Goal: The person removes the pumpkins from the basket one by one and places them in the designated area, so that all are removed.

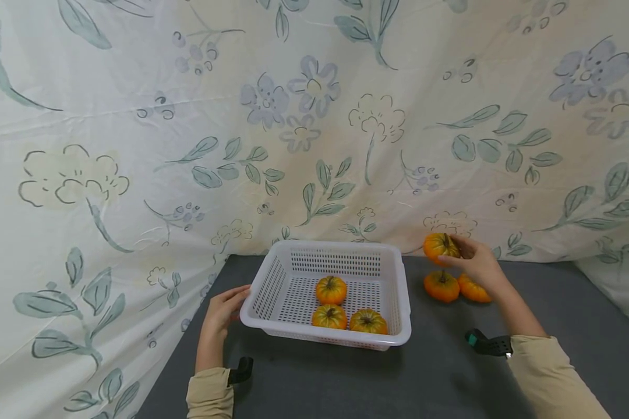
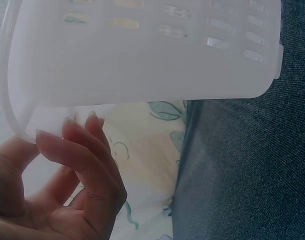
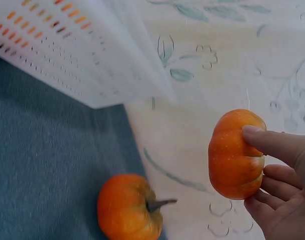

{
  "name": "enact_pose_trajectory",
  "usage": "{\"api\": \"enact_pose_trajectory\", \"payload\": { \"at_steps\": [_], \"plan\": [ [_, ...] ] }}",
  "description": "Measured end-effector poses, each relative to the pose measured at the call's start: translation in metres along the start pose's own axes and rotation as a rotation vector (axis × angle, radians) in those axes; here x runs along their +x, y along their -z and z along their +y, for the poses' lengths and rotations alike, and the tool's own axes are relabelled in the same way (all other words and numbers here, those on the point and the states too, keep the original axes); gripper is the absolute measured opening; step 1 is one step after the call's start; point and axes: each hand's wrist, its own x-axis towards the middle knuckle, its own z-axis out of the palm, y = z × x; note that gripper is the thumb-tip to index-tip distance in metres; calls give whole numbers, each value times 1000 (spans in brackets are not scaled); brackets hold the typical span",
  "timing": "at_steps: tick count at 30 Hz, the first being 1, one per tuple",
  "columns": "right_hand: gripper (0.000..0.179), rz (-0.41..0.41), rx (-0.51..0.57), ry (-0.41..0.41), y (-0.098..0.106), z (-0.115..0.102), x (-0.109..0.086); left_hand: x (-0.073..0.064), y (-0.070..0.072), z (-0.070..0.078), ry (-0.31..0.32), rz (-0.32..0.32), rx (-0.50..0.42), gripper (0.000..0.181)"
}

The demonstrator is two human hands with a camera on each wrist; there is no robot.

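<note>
Seen from the head view, a dark grey table (image 1: 356, 384) carries a white basket (image 1: 293, 329) towards eleven o'clock from its middle, and towards one o'clock an orange pumpkin (image 1: 441, 287) with a second pumpkin (image 1: 474, 290) just beside it, at three o'clock

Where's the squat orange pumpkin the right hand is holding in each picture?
Head: the squat, ribbed orange pumpkin is right of centre.
Left wrist: not in it.
Right wrist: right of centre, below the middle.
Shared landmark: the white rectangular plastic basket, in all three.
</note>
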Motion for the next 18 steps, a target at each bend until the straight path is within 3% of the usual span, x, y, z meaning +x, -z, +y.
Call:
{"api": "enact_pose_trajectory", "payload": {
  "at_steps": [10,18],
  "plan": [
    [85,131,-21,-15,15,24,-5,0,-1,1,0,9,18,49],
    [83,248,-44,-99,25,45,-8,-1,-1,1,1,10,23,49]
  ]
}}
